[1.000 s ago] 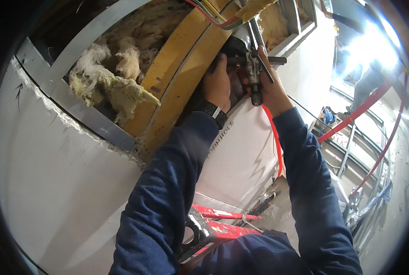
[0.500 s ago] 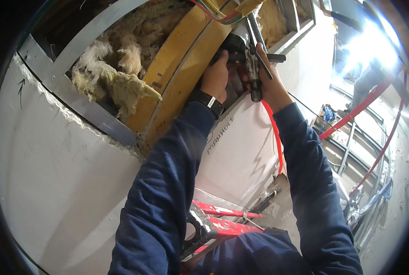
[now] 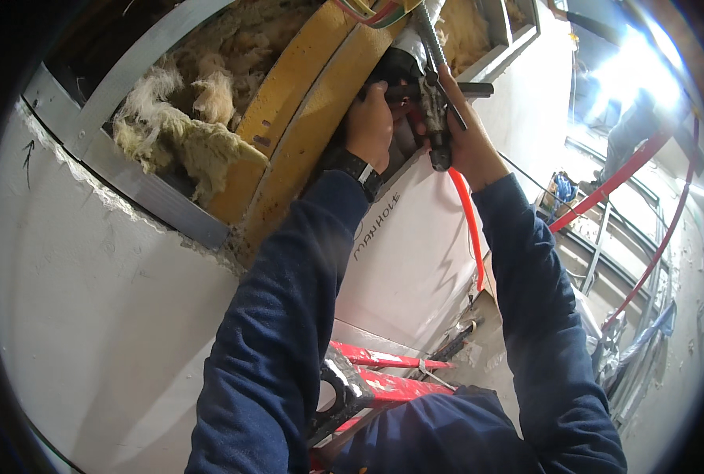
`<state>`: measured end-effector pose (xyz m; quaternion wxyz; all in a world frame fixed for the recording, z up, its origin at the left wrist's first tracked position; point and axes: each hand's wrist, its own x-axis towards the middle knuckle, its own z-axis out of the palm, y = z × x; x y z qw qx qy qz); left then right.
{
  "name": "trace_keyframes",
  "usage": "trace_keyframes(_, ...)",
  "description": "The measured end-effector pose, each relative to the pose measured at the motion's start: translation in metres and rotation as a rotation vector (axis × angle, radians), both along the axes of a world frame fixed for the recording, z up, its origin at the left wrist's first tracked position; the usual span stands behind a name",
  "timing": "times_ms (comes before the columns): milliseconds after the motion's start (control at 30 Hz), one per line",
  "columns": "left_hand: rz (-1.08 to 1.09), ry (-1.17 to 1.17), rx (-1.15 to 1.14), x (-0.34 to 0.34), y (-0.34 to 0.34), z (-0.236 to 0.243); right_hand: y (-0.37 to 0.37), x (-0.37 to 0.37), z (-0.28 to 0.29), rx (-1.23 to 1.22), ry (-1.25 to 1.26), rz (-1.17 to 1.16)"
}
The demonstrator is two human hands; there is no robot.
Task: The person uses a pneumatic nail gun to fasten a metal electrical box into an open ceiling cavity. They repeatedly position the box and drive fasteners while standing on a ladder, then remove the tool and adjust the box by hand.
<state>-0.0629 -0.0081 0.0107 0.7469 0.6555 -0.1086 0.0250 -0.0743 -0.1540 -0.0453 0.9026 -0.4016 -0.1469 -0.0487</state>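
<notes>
Overhead, both my arms reach up to a dark metal clamp-like tool [image 3: 433, 118] with a rounded lower end and a long crossbar [image 3: 472, 90]. My left hand [image 3: 370, 126], with a black watch at the wrist, is closed at the crossbar's left end, thumb up; its other fingers are mostly hidden. On the tool's other side, my right hand [image 3: 470, 146] closes around it from behind, fingers pointing upward and partly covered by the bars. Just above the left hand sits a black rounded fitting [image 3: 397, 66]. Above the tool runs a ribbed metal rod or conduit [image 3: 429, 35]; which one, I cannot tell.
Left of my hands runs a yellow curved beam [image 3: 308, 103], beside torn insulation [image 3: 221, 150] in a metal stud frame [image 3: 150, 193]. A red ladder [image 3: 399, 387] stands below. A red strip [image 3: 468, 213] hangs by the marked white panel [image 3: 391, 276]. A bright lamp [image 3: 640, 75] glares at right.
The crossbar has shifted and now shows farther left, up to my left thumb. My hands stay at the tool, with small finger movements. The whole view has moved slightly.
</notes>
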Motion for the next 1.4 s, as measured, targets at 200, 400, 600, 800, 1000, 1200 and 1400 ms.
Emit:
trace_keyframes(200,-0.023,0.099,0.043,0.0,0.004,-0.003,0.001,-0.015,0.031,-0.275,0.102,-0.192)
trace_keyframes(400,0.005,0.051,0.075,0.003,0.004,-0.006,0.003,-0.01,0.022,-0.209,0.098,-0.179)
trace_keyframes(600,0.132,-0.265,0.248,0.007,0.007,-0.012,-0.002,-0.005,-0.002,-0.086,-0.021,-0.082)
trace_keyframes(800,-0.031,-0.037,-0.013,0.001,0.007,-0.002,-0.007,-0.001,0.008,-0.187,0.1,-0.057)
trace_keyframes(1000,0.065,-0.118,0.049,-0.001,-0.001,-0.009,-0.013,0.01,-0.007,-0.146,-0.007,-0.055)
trace_keyframes(1200,0.046,-0.131,0.033,0.005,0.003,-0.011,-0.006,0.003,-0.013,-0.04,-0.119,-0.06)
trace_keyframes(1400,0.027,-0.081,-0.014,0.002,0.002,-0.011,-0.003,-0.006,0.007,-0.177,0.086,-0.089)
